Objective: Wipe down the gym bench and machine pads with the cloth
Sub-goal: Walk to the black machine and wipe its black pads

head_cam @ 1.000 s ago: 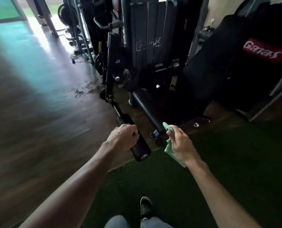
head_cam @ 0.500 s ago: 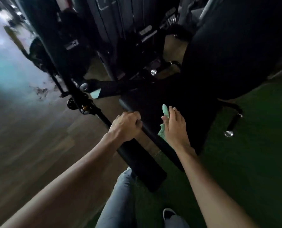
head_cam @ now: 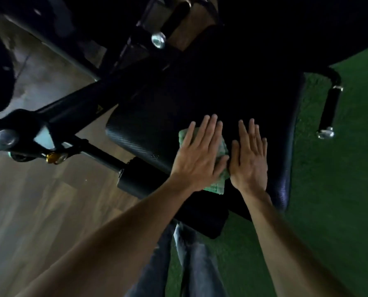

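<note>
Your left hand lies flat with fingers straight and slightly spread, pressing the green cloth onto the black seat pad. The cloth shows at 11 o'clock beyond your fingers and at 5 o'clock below the palm edge. Your right hand lies flat at 3 o'clock of the left hand, just beside it, fingers straight and close together, palm directly on the pad; its thumb side touches the cloth edge. A black roller pad sits at 8 o'clock of the left hand. A chrome-capped handle stands at 2 o'clock of the right hand, over the green turf. Wood flooring lies at 9 o'clock.
</note>
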### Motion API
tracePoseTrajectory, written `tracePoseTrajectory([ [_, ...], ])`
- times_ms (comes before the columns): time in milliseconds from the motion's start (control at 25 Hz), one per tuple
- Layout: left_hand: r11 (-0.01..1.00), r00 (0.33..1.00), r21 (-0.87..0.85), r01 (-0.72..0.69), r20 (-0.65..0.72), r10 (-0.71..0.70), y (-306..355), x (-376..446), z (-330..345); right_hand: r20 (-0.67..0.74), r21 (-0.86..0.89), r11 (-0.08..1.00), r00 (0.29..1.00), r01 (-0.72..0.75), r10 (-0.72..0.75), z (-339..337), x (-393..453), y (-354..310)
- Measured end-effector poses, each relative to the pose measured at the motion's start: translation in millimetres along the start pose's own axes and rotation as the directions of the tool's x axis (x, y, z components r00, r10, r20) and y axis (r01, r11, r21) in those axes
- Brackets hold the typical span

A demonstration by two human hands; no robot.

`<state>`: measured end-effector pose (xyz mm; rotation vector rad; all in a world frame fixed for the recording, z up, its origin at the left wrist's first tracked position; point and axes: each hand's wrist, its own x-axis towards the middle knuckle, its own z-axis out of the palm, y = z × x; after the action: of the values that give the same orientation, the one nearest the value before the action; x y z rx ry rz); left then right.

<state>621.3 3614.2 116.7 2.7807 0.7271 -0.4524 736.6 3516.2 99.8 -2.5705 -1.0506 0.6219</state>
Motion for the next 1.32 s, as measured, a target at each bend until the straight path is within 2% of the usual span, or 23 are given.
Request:
tracePoseTrajectory([
  [80,0.998,0.999,0.032,-0.046,-0.017,0.047,-30,4,-1,-0.037,0.031,0.999,0.999,-0.010,0.011,4,-2,3],
  [120,0.999,0.998,0.027,-0.024,-0.053,0.026,-54,6,-2,-0.054,0.033,0.999,0.998,-0.008,0.010,5,-3,3],
  [200,0.996,0.992,0.016,0.091,-0.091,-0.089,-104,9,-7,-0.073,0.024,1.000,0.997,0.007,-0.005,7,-3,5],
  [280,0.964,0.955,-0.052,0.261,-0.132,-0.266,-120,-3,-5,-0.082,0.038,0.999,0.997,0.015,-0.012,9,-1,5],
  [360,0.870,0.842,-0.183,0.458,-0.226,-0.490,-76,-22,13,-0.118,0.094,0.995,0.993,0.031,-0.020,10,-2,8],
  [400,0.836,0.802,-0.257,0.485,-0.249,-0.542,-39,-31,23,-0.149,0.136,0.990,0.989,0.045,-0.025,10,-2,10],
  [440,0.825,0.793,-0.316,0.468,-0.262,-0.550,-2,-36,31,-0.182,0.174,0.983,0.983,0.065,-0.033,11,-3,12],
  [520,0.847,0.812,-0.344,0.406,-0.288,-0.507,47,-44,40,-0.216,0.177,0.978,0.974,0.108,-0.069,14,-6,17],
  [560,0.892,0.857,-0.303,0.336,-0.295,-0.423,46,-44,42,-0.223,0.151,0.981,0.971,0.121,-0.086,15,-6,20],
  [640,0.983,0.931,-0.160,0.094,-0.337,-0.144,2,-48,45,-0.214,0.115,0.985,0.972,0.125,-0.098,14,-6,21],
  [680,0.992,0.934,-0.114,0.045,-0.348,-0.082,-33,-49,46,-0.195,0.118,0.987,0.977,0.113,-0.089,13,-6,20],
  [720,0.993,0.923,-0.092,0.075,-0.372,-0.104,-71,-47,43,-0.170,0.128,0.987,0.983,0.095,-0.072,12,-6,18],
  [800,0.966,0.888,-0.118,0.231,-0.379,-0.259,-135,-43,28,-0.145,0.104,0.993,0.989,0.055,-0.040,14,-6,12],
  [880,0.918,0.837,-0.156,0.365,-0.377,-0.397,-128,-39,26,-0.131,0.006,0.999,0.990,0.044,-0.043,19,-8,5],
  [920,0.910,0.824,-0.196,0.366,-0.387,-0.414,-101,-37,30,-0.117,-0.026,0.998,0.992,0.048,-0.051,19,-9,3],
  [960,0.925,0.847,-0.229,0.305,-0.379,-0.373,-70,-39,35,-0.107,-0.043,0.998,0.993,0.052,-0.056,18,-9,3],
  [1040,0.982,0.921,-0.179,0.057,-0.371,-0.121,-37,-50,42,-0.100,-0.055,0.997,0.993,0.057,-0.062,16,-11,3],
  [1120,0.990,0.950,-0.068,-0.122,-0.296,0.096,-69,-41,34,-0.060,-0.063,0.998,0.998,0.027,-0.031,15,-11,0],
  [1160,0.991,0.957,-0.062,-0.122,-0.271,0.101,-92,-31,25,-0.044,-0.070,0.998,0.999,-0.001,-0.002,15,-12,-4],
  [1320,0.994,0.986,-0.066,0.086,-0.135,-0.094,-140,28,-6,-0.062,-0.114,0.988,0.993,-0.108,0.101,22,-17,-21],
])
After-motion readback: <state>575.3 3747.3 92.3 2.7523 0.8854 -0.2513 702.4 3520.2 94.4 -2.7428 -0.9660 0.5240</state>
